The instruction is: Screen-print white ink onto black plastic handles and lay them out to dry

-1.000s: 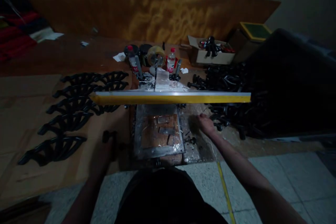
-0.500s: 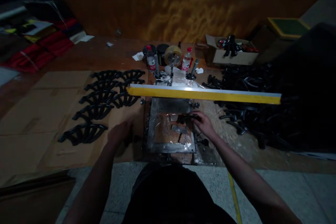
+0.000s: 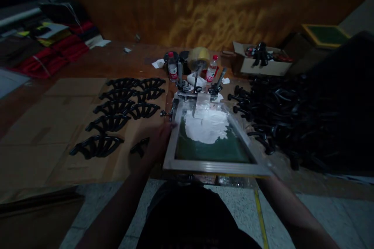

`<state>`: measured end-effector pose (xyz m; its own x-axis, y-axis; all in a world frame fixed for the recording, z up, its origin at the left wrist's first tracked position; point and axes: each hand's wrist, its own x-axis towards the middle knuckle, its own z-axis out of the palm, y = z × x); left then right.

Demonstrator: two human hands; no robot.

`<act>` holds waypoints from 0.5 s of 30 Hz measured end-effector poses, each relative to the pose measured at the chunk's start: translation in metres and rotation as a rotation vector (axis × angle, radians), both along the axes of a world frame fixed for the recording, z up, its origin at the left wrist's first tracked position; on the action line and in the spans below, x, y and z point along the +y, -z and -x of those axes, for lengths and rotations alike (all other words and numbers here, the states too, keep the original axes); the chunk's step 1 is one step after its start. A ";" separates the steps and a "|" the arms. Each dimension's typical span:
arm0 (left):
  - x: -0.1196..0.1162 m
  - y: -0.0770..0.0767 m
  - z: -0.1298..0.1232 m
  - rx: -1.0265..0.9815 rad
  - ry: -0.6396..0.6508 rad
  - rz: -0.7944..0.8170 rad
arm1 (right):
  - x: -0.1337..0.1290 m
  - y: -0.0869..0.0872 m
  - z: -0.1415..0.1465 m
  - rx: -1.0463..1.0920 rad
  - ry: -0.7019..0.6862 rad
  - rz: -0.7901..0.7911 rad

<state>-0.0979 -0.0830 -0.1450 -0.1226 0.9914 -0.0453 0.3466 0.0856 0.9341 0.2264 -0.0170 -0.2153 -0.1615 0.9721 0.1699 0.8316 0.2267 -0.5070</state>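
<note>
A screen printing frame with a pale metal rim and green mesh lies lowered in front of me. A pool of white ink covers the upper part of the mesh. Beside the frame's left edge is my left hand, its fingers dark and blurred. Just left of it, a black curved plastic part rests on the cardboard, partly covered by the hand. My right hand is at the frame's near right corner, with the fingers mostly hidden by the rim. The base under the frame is largely covered.
Rows of black curved parts lie on cardboard at left. A heap of similar parts spreads at right. Behind the frame stand two red-capped bottles and a roll of tape. An open carton sits back right.
The frame has swung down from its raised, edge-on position over the base. My right hand has moved from a black part on the base to the frame's near right corner. My left hand moved right.
</note>
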 end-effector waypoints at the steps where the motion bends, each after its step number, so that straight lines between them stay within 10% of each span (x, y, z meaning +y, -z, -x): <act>1: -0.008 0.015 0.001 -0.004 0.002 0.063 | 0.010 -0.004 -0.009 -0.007 0.067 -0.015; 4: -0.022 0.062 -0.002 -0.062 0.000 0.222 | 0.036 -0.018 -0.003 -0.009 0.140 -0.104; 7: -0.022 0.096 -0.004 -0.053 0.015 0.260 | 0.048 -0.036 0.043 -0.099 -0.070 -0.135; 15: -0.018 0.115 -0.001 -0.062 0.015 0.270 | -0.013 -0.039 0.094 -0.435 -0.552 0.192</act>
